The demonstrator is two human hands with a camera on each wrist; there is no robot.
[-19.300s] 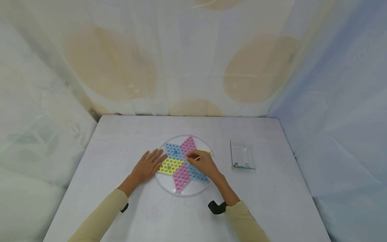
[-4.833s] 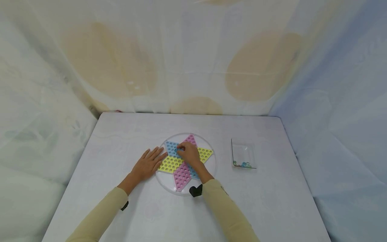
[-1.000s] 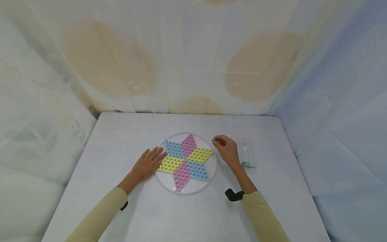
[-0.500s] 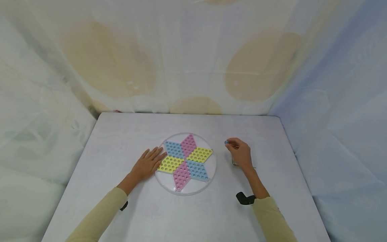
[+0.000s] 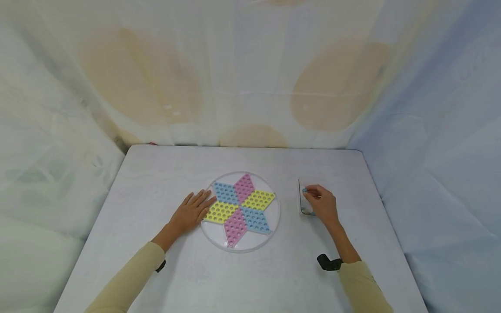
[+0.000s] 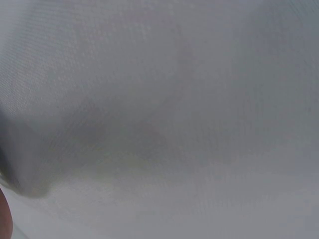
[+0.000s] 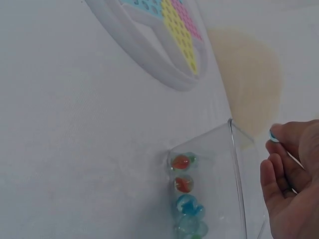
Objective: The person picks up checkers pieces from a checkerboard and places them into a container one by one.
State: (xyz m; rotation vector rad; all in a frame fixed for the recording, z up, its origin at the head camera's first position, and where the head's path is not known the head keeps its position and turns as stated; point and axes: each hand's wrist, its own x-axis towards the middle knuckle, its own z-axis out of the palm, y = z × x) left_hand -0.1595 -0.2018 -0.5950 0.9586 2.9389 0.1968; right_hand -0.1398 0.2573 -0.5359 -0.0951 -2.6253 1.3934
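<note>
My right hand point(image 5: 322, 205) pinches a blue marble point(image 5: 305, 190) between thumb and fingertips, over the clear plastic box point(image 5: 299, 198). In the right wrist view the same marble point(image 7: 273, 136) shows between the fingertips beside the box wall point(image 7: 238, 174). Several glass marbles point(image 7: 184, 184), some with red and some with blue swirls, lie along one side of the box floor. My left hand point(image 5: 189, 214) lies flat with fingers spread, fingertips at the left rim of a round Chinese checkers board point(image 5: 258, 248). The board's star has pink, yellow and blue points with rows of holes.
A white cloth covers the table point(image 5: 235, 282). Pale curtains point(image 5: 242, 78) with tan circles hang behind the table and at both sides. The left wrist view is mostly blurred white cloth.
My right hand has moved from the board's star to the right with the blue marble in its fingers, now over the box. The left hand stays in place. Marbles seen earlier in the star are gone.
</note>
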